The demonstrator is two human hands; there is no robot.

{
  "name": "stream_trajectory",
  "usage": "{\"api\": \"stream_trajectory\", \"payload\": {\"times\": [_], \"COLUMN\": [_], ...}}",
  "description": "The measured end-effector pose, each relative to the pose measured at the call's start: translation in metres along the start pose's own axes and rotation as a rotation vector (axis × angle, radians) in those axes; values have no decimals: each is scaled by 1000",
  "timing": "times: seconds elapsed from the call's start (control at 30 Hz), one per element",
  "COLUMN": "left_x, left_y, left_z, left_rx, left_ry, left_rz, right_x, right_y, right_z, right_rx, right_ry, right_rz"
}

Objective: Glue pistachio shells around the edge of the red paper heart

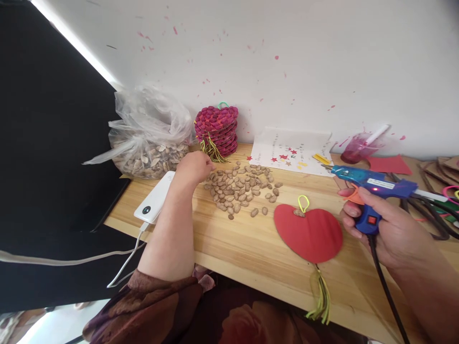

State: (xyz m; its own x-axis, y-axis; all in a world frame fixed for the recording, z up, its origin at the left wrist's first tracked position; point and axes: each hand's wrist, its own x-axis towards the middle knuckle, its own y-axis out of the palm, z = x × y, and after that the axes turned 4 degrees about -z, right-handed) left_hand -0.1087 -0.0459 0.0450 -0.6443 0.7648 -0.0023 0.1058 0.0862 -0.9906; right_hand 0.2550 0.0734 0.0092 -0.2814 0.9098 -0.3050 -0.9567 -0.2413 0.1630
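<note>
My right hand (pixel 380 220) is wrapped round a blue hot glue gun (pixel 387 185), a finger at its orange trigger; its small light glows red and the nozzle points left. My left hand (pixel 195 168) is closed, fingertips bent down at the left edge of a spread of peanut shells (pixel 238 186); whatever is in the fingers is hidden. Between the hands lies a red heart-shaped card (pixel 308 234), with a yellow-green loop (pixel 303 204) on top and a tassel (pixel 320 298) hanging over the table edge. One peanut shell (pixel 299 213) sits at its top notch.
Behind my left hand stand a plastic bag of peanut shells (pixel 150 155) and a stack of purple shell-covered hearts (pixel 217 129). A white power bank (pixel 156 198) lies beside my forearm. Paper with stars (pixel 292 148) and a stained cup (pixel 355 152) are along the wall.
</note>
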Motion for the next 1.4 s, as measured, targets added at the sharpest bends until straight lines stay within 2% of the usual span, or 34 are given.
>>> {"api": "stream_trajectory", "payload": {"times": [0.23, 0.5, 0.73, 1.0, 1.23, 1.33, 1.4], "left_x": [0, -2, -5, -4, -2, -3, -4], "left_y": [2, 1, -2, 2, 6, 4, 4], "left_z": [0, 0, -5, -7, -9, -11, -13], "left_rx": [-16, -69, -26, 20, -14, -47, -63], "left_ry": [25, -1, -3, 42, 28, 82, 133], "left_rz": [93, -9, 8, 115, 44, 29, 69], "right_x": [-1, -2, -1, -2, -2, -1, 1], "right_y": [1, 3, 2, 2, 3, 2, 1], "right_z": [0, 2, 1, 1, 2, 1, 0], "right_rx": [-14, -11, -18, -24, -13, -17, -22], "right_ry": [1, -26, -13, -19, -10, 1, 1], "right_rz": [-6, -1, -12, -8, -7, -15, -15]}}
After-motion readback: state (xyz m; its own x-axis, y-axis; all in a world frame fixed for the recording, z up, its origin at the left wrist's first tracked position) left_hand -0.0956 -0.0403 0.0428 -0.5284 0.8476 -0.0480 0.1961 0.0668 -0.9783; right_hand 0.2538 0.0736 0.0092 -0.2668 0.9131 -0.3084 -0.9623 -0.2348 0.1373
